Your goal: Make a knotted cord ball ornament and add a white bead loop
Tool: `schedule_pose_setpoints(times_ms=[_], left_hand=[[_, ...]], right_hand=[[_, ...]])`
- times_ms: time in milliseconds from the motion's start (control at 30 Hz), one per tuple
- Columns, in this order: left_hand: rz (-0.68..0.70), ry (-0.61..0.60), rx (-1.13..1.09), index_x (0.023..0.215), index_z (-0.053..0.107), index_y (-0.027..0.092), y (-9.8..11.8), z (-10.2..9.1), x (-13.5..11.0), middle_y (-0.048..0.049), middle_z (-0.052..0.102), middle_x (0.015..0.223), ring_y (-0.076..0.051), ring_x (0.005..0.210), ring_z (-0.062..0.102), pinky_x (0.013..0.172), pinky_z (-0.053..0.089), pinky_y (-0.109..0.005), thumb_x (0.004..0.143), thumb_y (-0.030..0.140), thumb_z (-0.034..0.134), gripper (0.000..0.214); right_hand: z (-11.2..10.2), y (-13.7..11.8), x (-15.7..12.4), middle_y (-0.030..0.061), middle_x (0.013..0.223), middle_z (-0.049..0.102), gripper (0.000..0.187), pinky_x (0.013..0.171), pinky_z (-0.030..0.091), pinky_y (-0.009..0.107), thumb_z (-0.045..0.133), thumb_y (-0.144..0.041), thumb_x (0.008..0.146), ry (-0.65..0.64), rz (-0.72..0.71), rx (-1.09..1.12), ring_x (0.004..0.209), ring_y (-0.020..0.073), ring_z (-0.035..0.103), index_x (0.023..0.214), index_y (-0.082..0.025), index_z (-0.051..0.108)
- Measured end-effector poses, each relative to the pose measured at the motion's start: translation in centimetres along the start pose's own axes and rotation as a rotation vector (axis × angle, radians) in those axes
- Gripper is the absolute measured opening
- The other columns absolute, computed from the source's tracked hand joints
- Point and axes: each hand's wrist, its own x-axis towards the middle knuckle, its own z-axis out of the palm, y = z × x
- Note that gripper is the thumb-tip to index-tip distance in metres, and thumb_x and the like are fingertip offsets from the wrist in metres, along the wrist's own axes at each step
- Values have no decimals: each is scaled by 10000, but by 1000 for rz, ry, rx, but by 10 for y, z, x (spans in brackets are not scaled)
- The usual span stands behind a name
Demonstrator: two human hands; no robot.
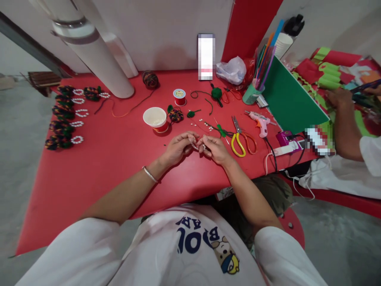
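My left hand (179, 146) and my right hand (214, 148) meet over the red table (98, 167), fingers pinched together. Between the fingertips sits a short string of small white beads (195, 146); both hands grip it. A metal bangle is on my left wrist. Just beyond the hands lie loose white beads (202, 121) and a white cup (155, 118) with beads inside. A small dark crocheted flower (175, 115) lies beside the cup.
Yellow and orange scissors (241, 141), a pink glue gun (261, 124), a thread spool (179, 96) and a green pen cup (251, 94) lie to the right. Finished yarn-and-bead pieces (67, 117) line the left edge. Another person's arm (345, 123) works at far right.
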Motion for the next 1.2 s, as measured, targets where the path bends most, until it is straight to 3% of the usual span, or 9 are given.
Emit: schedule_pose_setpoints(times_ms=[133,233,333,400,467,667,867,1067,1200], left_hand=[[24,38,44,808,736,134,4,0,-2,-56,713,882,-20,427,390,406,268,-197,739,256,798,153],[45,33,80,695,706,116,3,0,-3,-98,710,1156,3,463,423,415,302,-198,737,256,809,179],[-16,-22,74,733,707,122,1,-2,-2,-51,703,893,-16,428,404,397,302,-199,735,290,811,198],[-70,-58,65,827,717,129,1,-3,0,13,602,652,-43,399,384,379,293,-197,752,337,806,238],[-93,-76,60,899,706,130,1,-5,2,43,542,564,-59,387,377,367,283,-194,769,390,812,310],[-110,-106,104,801,626,144,-1,-8,5,64,491,476,-49,348,335,372,269,-197,780,562,841,471],[-89,-73,187,763,622,149,-4,-6,3,72,439,407,-55,331,334,363,262,-197,798,651,794,532],[-106,-75,168,774,642,131,0,-4,1,-14,668,616,-38,339,377,342,276,-195,733,548,882,483],[-134,-82,155,806,677,121,1,-5,1,-42,703,639,-32,349,382,356,253,-182,739,451,894,401]], right_hand=[[0,-3,-1,18,712,726,535,378,206,211,721,-706,812,11,27,-15,373,24,315,844,-174,675],[1,-5,-4,-8,647,674,504,386,216,202,787,-658,768,-32,46,-62,401,35,354,824,-174,658],[3,-7,-7,-52,553,550,474,409,266,192,783,-621,800,-87,48,-140,437,51,402,769,-171,636],[4,-6,-8,-50,577,563,441,444,343,191,779,-591,817,-69,5,-194,471,63,463,789,-176,631],[4,-5,-8,-37,632,622,406,509,438,209,771,-569,829,4,-71,-257,524,92,558,899,-188,651],[-2,4,-11,-6,760,736,441,688,546,275,715,-476,916,122,-262,-626,670,149,676,1289,-241,694],[-8,5,-10,58,1036,801,231,901,556,339,609,-365,1005,187,-436,-892,954,209,737,1052,-269,814],[-9,-6,-17,99,1057,786,285,902,531,334,506,-305,1054,200,-477,-1079,974,218,719,1111,-208,768],[-12,-4,-15,98,1112,783,274,915,532,330,504,-289,1053,158,-451,-1129,1022,221,715,1157,-218,748]])
